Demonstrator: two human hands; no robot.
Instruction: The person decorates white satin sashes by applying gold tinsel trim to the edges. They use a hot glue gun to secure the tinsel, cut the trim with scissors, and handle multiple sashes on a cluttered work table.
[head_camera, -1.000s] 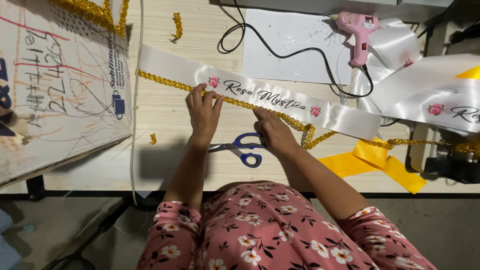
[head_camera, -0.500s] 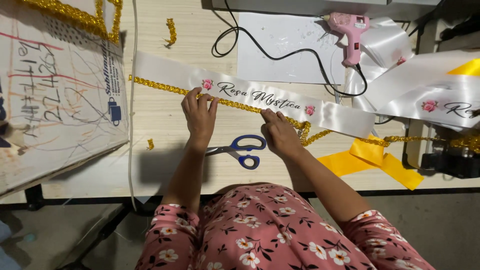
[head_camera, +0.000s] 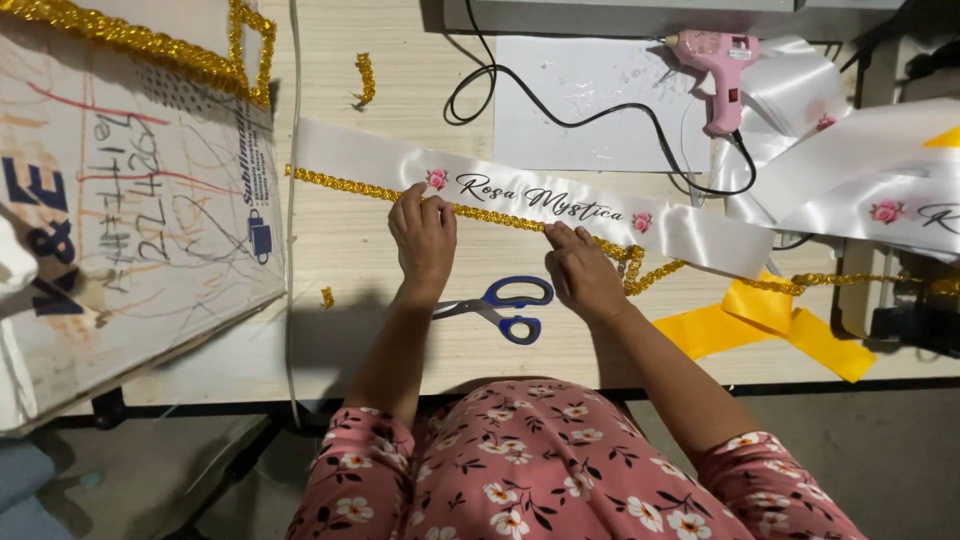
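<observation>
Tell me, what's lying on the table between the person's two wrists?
In the head view, blue-handled scissors lie on the wooden table between the left hand and right hand, just below the gold trim.

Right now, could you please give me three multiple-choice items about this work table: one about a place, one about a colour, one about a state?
1. Where do the scissors lie?
A. between the two forearms
B. beside the glue gun
C. on the floor

2. What colour is the glue gun?
A. blue
B. pink
C. black

3. What are both hands doing?
A. hanging idle
B. gripping the scissors
C. pressing gold trim along the white sash

Key: 1 A, they rest near the table edge between the arms. 2 B, its body is pink. 3 C, left hand and right hand have fingertips on the trim.
</observation>
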